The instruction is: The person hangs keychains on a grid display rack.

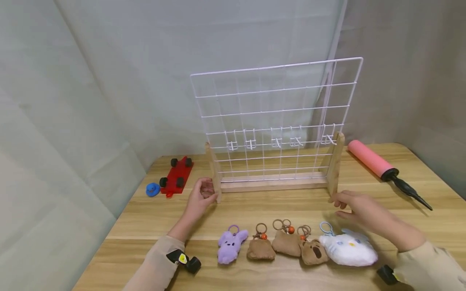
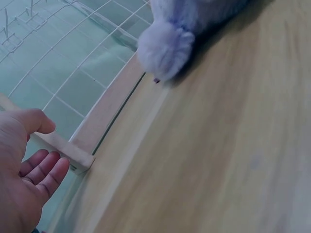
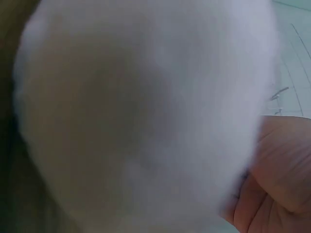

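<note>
A white wire grid (image 1: 271,113) stands in a wooden base (image 1: 273,185), with several wire hooks (image 1: 276,142) on one bar. My left hand (image 1: 199,197) is at the base's left foot, fingers loosely bent and thumb apart from them in the left wrist view. My right hand (image 1: 358,206) has its fingertips at the right foot, fingers loosely bent. In front lie a purple plush keychain (image 1: 231,246), two brown plush keychains (image 1: 260,249), a brown bear-faced one (image 1: 314,252) and a white plush keychain (image 1: 349,248). The white plush hides much of the right wrist view.
A red toy car chassis (image 1: 179,176) with black wheels and a blue toy duck (image 1: 153,189) lie at the left. A pink hand pump (image 1: 373,159) with a black nozzle lies at the right. Grey curtains (image 1: 145,81) hang behind the wooden table (image 1: 142,226).
</note>
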`<action>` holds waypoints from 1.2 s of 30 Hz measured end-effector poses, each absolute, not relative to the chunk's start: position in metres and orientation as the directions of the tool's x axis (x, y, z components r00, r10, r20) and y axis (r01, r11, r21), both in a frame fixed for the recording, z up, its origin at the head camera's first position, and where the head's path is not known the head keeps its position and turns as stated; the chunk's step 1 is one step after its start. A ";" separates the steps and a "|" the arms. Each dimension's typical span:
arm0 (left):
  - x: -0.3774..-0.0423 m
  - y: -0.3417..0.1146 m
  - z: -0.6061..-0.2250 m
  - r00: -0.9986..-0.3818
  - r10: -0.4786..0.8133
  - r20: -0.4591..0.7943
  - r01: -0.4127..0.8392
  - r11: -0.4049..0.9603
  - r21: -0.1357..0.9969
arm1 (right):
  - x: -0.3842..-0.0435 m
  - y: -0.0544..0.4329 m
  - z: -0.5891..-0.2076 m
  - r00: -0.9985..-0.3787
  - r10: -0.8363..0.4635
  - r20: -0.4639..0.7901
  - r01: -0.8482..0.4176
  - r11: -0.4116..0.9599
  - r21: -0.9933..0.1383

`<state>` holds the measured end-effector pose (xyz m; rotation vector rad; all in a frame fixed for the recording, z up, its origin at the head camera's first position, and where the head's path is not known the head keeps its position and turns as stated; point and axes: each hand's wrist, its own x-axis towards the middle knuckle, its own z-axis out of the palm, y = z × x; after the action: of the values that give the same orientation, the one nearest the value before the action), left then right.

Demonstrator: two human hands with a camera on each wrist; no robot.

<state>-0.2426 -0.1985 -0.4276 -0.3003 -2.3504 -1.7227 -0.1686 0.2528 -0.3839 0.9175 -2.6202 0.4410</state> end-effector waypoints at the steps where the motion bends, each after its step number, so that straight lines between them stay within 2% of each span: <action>1: -0.243 -0.198 -0.429 -0.955 0.038 0.294 0.292 0.291 0.911 | -0.169 0.252 -0.385 -0.738 -0.548 0.393 -0.649 0.735 -0.195; 13: -0.244 -0.200 -0.440 -0.962 -0.018 0.272 0.251 0.328 0.911 | -0.170 0.236 -0.395 -0.777 -0.593 0.212 -0.625 0.688 -0.369; 19: -0.236 -0.196 -0.432 -0.967 -0.020 0.255 0.230 0.363 0.903 | -0.168 0.232 -0.402 -0.784 -0.598 0.168 -0.613 0.699 -0.368; 27: -0.221 -0.187 -0.411 -0.962 0.009 0.273 0.253 0.411 0.876 | -0.166 0.232 -0.408 -0.786 -0.591 0.183 -0.612 0.699 -0.371; 36: -0.243 -0.194 -0.441 -0.958 0.005 0.288 0.266 0.398 0.878 | -0.168 0.233 -0.409 -0.799 -0.579 0.160 -0.588 0.700 -0.404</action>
<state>-0.2433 -0.1941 -0.4405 -0.2399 -2.4169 -1.5853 -0.1679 0.2327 -0.4085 0.9883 -2.8776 0.6957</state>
